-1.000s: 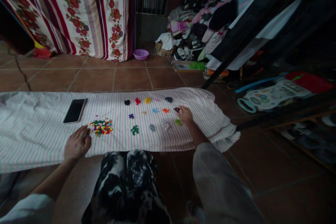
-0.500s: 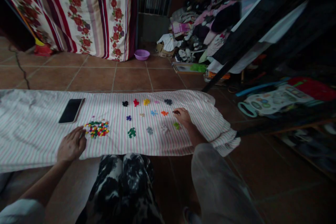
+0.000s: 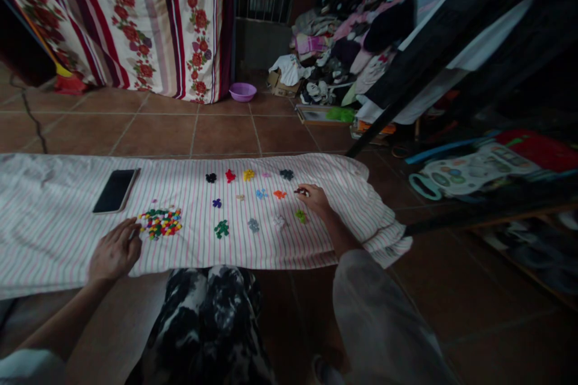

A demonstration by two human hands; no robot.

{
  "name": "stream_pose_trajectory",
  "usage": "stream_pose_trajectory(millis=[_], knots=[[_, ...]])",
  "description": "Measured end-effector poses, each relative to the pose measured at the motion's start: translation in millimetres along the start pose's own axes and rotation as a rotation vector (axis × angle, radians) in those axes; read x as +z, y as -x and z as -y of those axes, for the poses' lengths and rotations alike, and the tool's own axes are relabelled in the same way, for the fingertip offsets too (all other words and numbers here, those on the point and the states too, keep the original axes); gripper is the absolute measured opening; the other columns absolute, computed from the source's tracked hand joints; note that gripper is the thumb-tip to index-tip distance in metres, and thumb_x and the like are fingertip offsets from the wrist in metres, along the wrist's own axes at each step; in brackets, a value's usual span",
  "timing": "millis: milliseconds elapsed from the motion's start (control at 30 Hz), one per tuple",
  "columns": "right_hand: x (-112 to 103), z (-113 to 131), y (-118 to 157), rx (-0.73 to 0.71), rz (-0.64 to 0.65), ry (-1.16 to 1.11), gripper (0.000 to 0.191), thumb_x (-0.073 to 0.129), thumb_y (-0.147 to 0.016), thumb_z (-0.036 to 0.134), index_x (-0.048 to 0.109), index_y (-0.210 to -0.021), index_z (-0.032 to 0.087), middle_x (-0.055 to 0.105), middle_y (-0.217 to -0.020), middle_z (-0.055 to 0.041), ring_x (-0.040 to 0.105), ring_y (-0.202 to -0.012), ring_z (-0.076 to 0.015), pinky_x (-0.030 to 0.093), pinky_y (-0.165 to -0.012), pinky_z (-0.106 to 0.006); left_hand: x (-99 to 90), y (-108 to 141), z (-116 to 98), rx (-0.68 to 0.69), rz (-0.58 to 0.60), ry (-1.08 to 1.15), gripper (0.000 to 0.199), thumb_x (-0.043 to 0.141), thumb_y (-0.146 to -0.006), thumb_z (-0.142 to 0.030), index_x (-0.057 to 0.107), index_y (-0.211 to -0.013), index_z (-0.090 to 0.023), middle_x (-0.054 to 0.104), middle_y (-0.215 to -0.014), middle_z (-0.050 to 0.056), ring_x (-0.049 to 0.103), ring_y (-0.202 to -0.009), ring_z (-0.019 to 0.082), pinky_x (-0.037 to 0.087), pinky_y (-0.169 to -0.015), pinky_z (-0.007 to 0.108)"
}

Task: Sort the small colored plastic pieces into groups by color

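Observation:
My left hand (image 3: 115, 248) lies on the striped cloth with its fingers stretched out, the fingertips at the edge of a mixed heap of small coloured beads (image 3: 160, 222). On the far right of the sorted piles, my right hand (image 3: 315, 198) has its thumb and fingers drawn together at a few dark brown beads (image 3: 301, 191). Whether a bead sits between those fingertips is too small to tell. Close by are orange beads (image 3: 279, 195), lime green beads (image 3: 300, 216) and dark grey beads (image 3: 286, 174). Dark green beads (image 3: 221, 229) and purple beads (image 3: 217, 203) lie nearer the middle.
A phone (image 3: 116, 190) rests on the cloth (image 3: 189, 252) left of the mixed heap. Beyond the cloth, a purple basin (image 3: 242, 92) stands on the tiled floor by a flowered curtain (image 3: 153, 24). Heaped clothes (image 3: 343, 54) and a dark slanting bar (image 3: 374, 132) are to the right.
The view has shifted slightly, so the cloth's things appear a little further left. My right hand stays at the brown beads with a small finger movement; my left hand stays beside the mixed heap.

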State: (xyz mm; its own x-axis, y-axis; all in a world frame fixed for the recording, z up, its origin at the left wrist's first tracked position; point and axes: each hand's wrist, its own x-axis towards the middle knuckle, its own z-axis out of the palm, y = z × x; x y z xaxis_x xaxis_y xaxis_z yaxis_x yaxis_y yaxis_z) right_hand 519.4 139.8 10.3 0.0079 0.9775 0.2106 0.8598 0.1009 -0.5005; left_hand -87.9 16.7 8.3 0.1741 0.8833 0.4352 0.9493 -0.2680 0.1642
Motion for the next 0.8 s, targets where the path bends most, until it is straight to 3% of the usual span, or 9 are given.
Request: stream_pose_trajectory(millis=[433,700,800], knots=[[16.6,3.1,-4.7,-0.019,-0.093,0.084,0.021,0.057,-0.075,0.020,0.076,-0.083,0.023,0.074,-0.085,-0.0057,0.064,-0.088,-0.0228,0.050,-0.087,-0.034,-3.4,-3.8,-0.9,0.023,0.027,0.011,0.034,0.037,-0.088,-0.035,0.058,-0.108,-0.017,0.068,-0.119,0.020,0.064,-0.115,0.033,0.053,-0.097,0.051],[6.5,-4.6,-3.6,0.069,-0.033,-0.060,0.028,0.049,-0.083,0.020,0.076,-0.090,0.022,0.075,-0.093,-0.0063,0.068,-0.093,-0.0217,0.053,-0.088,-0.033,-4.0,-4.5,-2.1,0.008,0.017,0.001,0.034,0.039,-0.086,-0.034,0.060,-0.107,-0.016,0.069,-0.119,0.019,0.064,-0.116,0.032,0.052,-0.100,0.049],[1.7,-10.9,-1.7,0.019,0.030,-0.092,0.030,0.051,-0.082,0.020,0.075,-0.099,0.022,0.075,-0.100,-0.0063,0.068,-0.096,-0.0211,0.054,-0.090,-0.034,-1.9,-2.8,0.0,0.030,0.011,-0.037,0.034,0.037,-0.088,-0.034,0.058,-0.109,-0.017,0.068,-0.121,0.017,0.064,-0.117,0.030,0.051,-0.100,0.047]])
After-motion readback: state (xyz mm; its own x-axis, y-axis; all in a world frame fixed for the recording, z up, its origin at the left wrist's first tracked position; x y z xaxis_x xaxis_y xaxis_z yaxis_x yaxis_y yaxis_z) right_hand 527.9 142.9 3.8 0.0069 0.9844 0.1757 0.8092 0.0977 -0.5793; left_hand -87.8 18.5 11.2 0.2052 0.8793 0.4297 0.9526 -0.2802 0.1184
